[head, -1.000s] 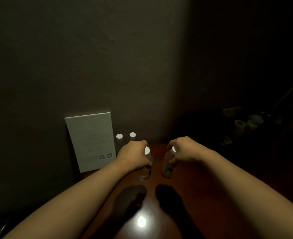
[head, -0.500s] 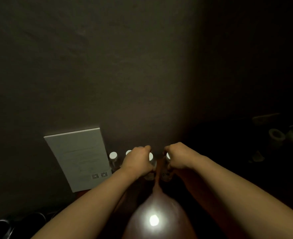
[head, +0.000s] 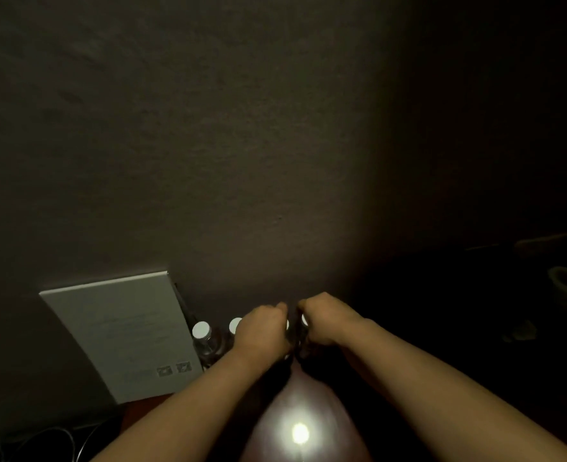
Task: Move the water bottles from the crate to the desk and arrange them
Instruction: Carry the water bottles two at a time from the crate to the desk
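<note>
The room is dim. My left hand (head: 262,331) grips the top of a clear water bottle whose white cap barely shows at its fingers. My right hand (head: 325,323) grips a second bottle (head: 304,320) by the neck, its white cap just visible. Both held bottles are close together at the back of the dark wooden desk (head: 295,411), near the wall. Two more white-capped bottles stand to the left: one (head: 202,335) beside the card, the other (head: 234,325) partly hidden behind my left hand. The crate is out of view.
A grey printed card (head: 122,338) leans against the wall at the left of the desk. A bright light reflection (head: 300,433) sits on the desk between my forearms. Cables lie at the lower left (head: 52,441). Dim ceramic items (head: 563,281) stand at the far right.
Both hands have carried their bottles away from me toward the wall, beside the two standing bottles. The bottles now sit closer together, and the view has tilted upward.
</note>
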